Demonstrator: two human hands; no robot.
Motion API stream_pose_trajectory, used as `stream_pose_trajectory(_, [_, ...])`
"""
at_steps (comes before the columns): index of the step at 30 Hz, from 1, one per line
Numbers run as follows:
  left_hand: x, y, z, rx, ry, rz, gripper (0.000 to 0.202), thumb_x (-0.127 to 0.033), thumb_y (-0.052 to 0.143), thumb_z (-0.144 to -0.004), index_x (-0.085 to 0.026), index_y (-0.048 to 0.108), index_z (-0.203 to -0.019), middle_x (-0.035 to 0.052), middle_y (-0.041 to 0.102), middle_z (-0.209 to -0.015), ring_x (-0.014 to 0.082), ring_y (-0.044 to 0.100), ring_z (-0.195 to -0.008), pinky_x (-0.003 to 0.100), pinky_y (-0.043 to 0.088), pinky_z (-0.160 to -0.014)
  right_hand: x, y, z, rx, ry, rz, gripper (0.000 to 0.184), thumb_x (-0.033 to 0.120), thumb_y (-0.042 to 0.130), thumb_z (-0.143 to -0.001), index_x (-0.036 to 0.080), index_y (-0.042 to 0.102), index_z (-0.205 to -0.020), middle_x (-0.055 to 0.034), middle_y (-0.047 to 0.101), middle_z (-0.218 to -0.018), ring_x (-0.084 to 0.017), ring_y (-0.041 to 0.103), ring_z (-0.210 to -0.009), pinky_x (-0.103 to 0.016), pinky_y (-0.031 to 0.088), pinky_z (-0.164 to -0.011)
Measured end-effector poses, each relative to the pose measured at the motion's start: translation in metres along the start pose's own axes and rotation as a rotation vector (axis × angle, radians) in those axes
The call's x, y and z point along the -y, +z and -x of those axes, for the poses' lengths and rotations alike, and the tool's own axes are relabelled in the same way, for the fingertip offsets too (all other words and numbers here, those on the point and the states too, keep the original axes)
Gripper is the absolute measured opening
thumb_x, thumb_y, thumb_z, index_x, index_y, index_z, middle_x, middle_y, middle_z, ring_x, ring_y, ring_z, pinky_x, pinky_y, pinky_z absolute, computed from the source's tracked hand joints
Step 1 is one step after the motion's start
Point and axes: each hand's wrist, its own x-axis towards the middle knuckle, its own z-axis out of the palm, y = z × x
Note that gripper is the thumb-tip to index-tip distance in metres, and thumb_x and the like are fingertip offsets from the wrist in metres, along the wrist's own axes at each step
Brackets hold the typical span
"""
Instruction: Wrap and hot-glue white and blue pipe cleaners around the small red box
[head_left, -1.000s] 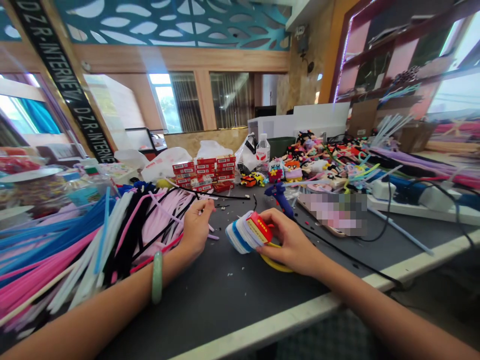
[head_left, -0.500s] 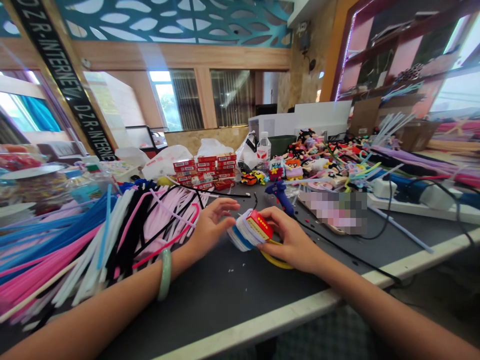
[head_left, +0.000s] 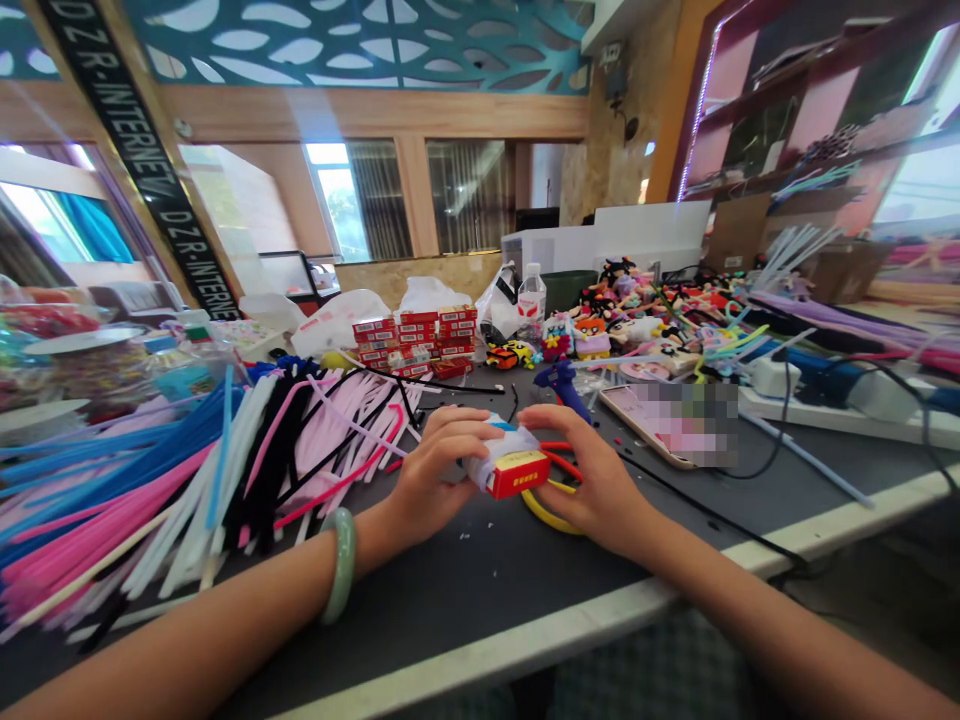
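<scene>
Just above the grey tabletop is a small red-and-yellow box [head_left: 520, 474], wrapped round with white and blue material. Its red printed end faces me. My left hand [head_left: 444, 462] is closed on the box's left side, fingers over the top and thumb below. On the right, my right hand [head_left: 589, 480] is open around the other end, its index fingertip close to the top corner; I cannot tell whether it touches. A yellow curved stem [head_left: 546, 512] and a red-orange stem [head_left: 566, 460] show between the box and my right hand.
Fuzzy stems [head_left: 247, 450] in several colours cover the left side. Stacked red boxes [head_left: 416, 340] stand behind, near a blue glue gun [head_left: 561, 385] and a bottle [head_left: 532, 300]. Small dolls, a phone [head_left: 667, 425], a black cable [head_left: 697, 505] and a power strip [head_left: 847, 415] lie rightward.
The wrapped box has turned so its red end points towards me. My left hand has closed on it from the left, while my right hand has loosened and moved slightly off it.
</scene>
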Motion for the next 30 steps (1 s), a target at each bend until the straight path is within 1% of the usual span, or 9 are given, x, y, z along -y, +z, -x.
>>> stream_pose_trajectory(4, [-0.001, 0.0, -0.002, -0.003, 0.068, -0.053, 0.02, -0.013, 0.06, -0.081, -0.024, 0.047, -0.092, 0.0061, 0.066, -0.096, 0.0198, 0.061, -0.098, 0.039, 0.052, -0.081, -0.001, 0.0, 0.001, -0.018, -0.038, 0.058, 0.045, 0.011, 0.055, -0.075, 0.025, 0.045, -0.116, -0.008, 0.059, -0.111, -0.022, 0.058, -0.103, -0.037, 0.051, -0.084])
stream_pose_trajectory(8, [0.0, 0.0, -0.002, -0.003, 0.121, -0.102, 0.021, -0.009, 0.058, -0.081, -0.024, 0.045, -0.088, 0.0047, 0.063, -0.095, 0.0188, 0.059, -0.099, 0.039, 0.051, -0.083, -0.003, 0.0, 0.001, -0.02, -0.093, 0.085, 0.043, 0.009, 0.054, -0.075, 0.026, 0.048, -0.113, -0.0076, 0.06, -0.108, -0.023, 0.058, -0.103, -0.04, 0.049, -0.086])
stream_pose_trajectory(12, [0.001, 0.0, 0.0, -0.005, 0.148, -0.147, 0.023, -0.005, 0.058, -0.079, -0.023, 0.046, -0.087, 0.0043, 0.062, -0.096, 0.0181, 0.057, -0.099, 0.039, 0.049, -0.086, -0.004, -0.005, 0.0, 0.005, -0.075, 0.058, 0.042, 0.007, 0.051, -0.076, 0.025, 0.049, -0.113, -0.0072, 0.061, -0.109, -0.021, 0.058, -0.101, -0.037, 0.051, -0.082])
stream_pose_trajectory(15, [0.001, -0.003, 0.001, 0.022, 0.173, -0.201, 0.021, -0.006, 0.057, -0.079, -0.024, 0.048, -0.085, 0.0027, 0.063, -0.094, 0.018, 0.057, -0.097, 0.041, 0.046, -0.089, -0.004, -0.013, -0.003, 0.036, 0.052, -0.086, 0.032, 0.007, 0.049, -0.077, 0.024, 0.054, -0.103, -0.0045, 0.064, -0.099, -0.018, 0.062, -0.093, -0.033, 0.051, -0.08])
stream_pose_trajectory(18, [0.001, -0.007, 0.002, 0.091, 0.232, -0.227, 0.016, -0.01, 0.056, -0.082, -0.024, 0.05, -0.084, 0.002, 0.064, -0.092, 0.0183, 0.056, -0.099, 0.044, 0.043, -0.094, -0.003, -0.018, -0.007, 0.027, 0.243, -0.364, 0.019, 0.015, 0.052, -0.079, 0.023, 0.055, -0.097, -0.0027, 0.064, -0.091, -0.016, 0.063, -0.086, -0.031, 0.051, -0.079])
stream_pose_trajectory(20, [0.001, -0.008, 0.003, 0.128, 0.271, -0.226, 0.011, -0.013, 0.053, -0.085, -0.024, 0.051, -0.084, 0.0019, 0.065, -0.092, 0.0188, 0.056, -0.103, 0.046, 0.041, -0.098, -0.001, -0.018, -0.009, 0.062, 0.356, -0.529, 0.016, 0.021, 0.057, -0.079, 0.022, 0.057, -0.094, -0.0017, 0.063, -0.089, -0.014, 0.062, -0.081, -0.029, 0.051, -0.074])
stream_pose_trajectory(24, [0.002, -0.009, 0.004, 0.161, 0.313, -0.224, 0.009, -0.016, 0.05, -0.088, -0.023, 0.052, -0.084, 0.0014, 0.067, -0.091, 0.0193, 0.054, -0.107, 0.047, 0.039, -0.101, 0.004, -0.015, -0.012, 0.202, 0.529, -0.751, 0.018, 0.027, 0.067, -0.073, 0.021, 0.057, -0.087, 0.003, 0.059, -0.074, -0.011, 0.057, -0.065, -0.022, 0.045, -0.058])
stream_pose_trajectory(26, [0.001, -0.009, 0.003, 0.164, 0.332, -0.231, 0.008, -0.016, 0.05, -0.088, -0.022, 0.052, -0.084, 0.0014, 0.068, -0.089, 0.0195, 0.053, -0.107, 0.048, 0.04, -0.101, 0.005, -0.013, -0.012, 0.209, 0.589, -0.824, 0.023, 0.029, 0.072, -0.069, 0.02, 0.058, -0.085, 0.0042, 0.059, -0.07, -0.01, 0.056, -0.062, -0.021, 0.043, -0.058])
stream_pose_trajectory(30, [-0.001, -0.009, -0.002, 0.155, 0.381, -0.243, 0.009, -0.016, 0.049, -0.089, -0.02, 0.051, -0.082, 0.0012, 0.067, -0.084, 0.0208, 0.053, -0.104, 0.048, 0.044, -0.096, 0.002, -0.012, -0.011, 0.198, 0.703, -0.916, 0.032, 0.03, 0.08, -0.061, 0.018, 0.058, -0.081, 0.0037, 0.061, -0.071, -0.009, 0.056, -0.063, -0.021, 0.043, -0.06])
